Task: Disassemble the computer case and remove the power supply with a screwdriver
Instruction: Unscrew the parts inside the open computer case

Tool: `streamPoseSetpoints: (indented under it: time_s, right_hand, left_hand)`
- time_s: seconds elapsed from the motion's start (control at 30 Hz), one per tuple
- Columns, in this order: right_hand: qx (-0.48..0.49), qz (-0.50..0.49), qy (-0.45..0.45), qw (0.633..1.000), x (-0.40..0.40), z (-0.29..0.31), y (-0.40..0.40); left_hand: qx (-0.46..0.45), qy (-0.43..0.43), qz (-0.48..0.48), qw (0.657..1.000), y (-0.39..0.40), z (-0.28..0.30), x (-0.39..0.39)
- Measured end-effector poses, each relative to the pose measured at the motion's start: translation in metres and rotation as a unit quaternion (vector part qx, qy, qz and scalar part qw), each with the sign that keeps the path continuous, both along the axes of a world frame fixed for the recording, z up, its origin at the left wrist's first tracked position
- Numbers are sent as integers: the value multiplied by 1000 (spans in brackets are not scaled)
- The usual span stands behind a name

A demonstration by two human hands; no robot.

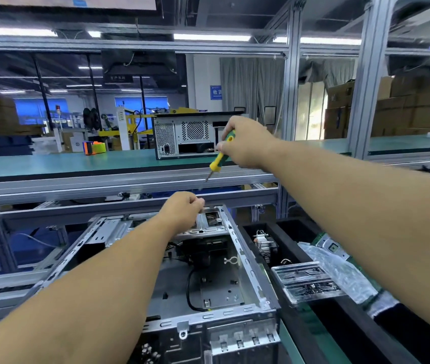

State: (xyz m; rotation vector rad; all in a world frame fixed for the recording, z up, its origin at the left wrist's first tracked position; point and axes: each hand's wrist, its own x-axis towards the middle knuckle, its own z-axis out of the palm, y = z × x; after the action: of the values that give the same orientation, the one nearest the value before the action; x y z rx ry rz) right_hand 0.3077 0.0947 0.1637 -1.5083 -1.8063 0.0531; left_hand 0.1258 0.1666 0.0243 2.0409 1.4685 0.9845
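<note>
Nearest the camera, the case (pixel 208 285) lies on its side on the bench (pixel 295 345) with the side panel off, so its interior faces up and every internal fastener can be reached from above. The left hand (pixel 182 210) sits at the far top edge of the chassis, fingers curled together with the tips pinched; it appears to hold something small (possibly a freed screw, too small to confirm), and its position also suggests it steadies the frame. The right hand (pixel 245 143) is raised well above the case, its grip clamped on the yellow-green screwdriver (pixel 220 156), blade angled down and left toward the left hand but touching nothing. This raised hold keeps the tip clear of the work between fasteners. A clear tray (pixel 305 281) holding small dark parts rests just right of the case on a black bin (pixel 282 232), placed within reach for removed hardware. No power supply is identifiable inside this case. A second case (pixel 187 136) stands on the far bench.
</note>
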Motion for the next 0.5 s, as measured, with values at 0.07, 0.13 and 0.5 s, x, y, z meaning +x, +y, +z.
streamPoseSetpoints:
  time_s: [0.07, 0.13, 0.5]
  right_hand:
    - [-16, -22, 148, 989, 9, -26, -6]
    - [-42, -33, 328, 943, 18, -57, -11]
    - [-71, -86, 598, 794, 57, -233, -74]
  left_hand:
    - [-28, -56, 52, 997, -2, 7, 3]
    - [-110, -192, 70, 973, -2, 15, 8]
    - [-371, -638, 58, 673, -55, 42, 38]
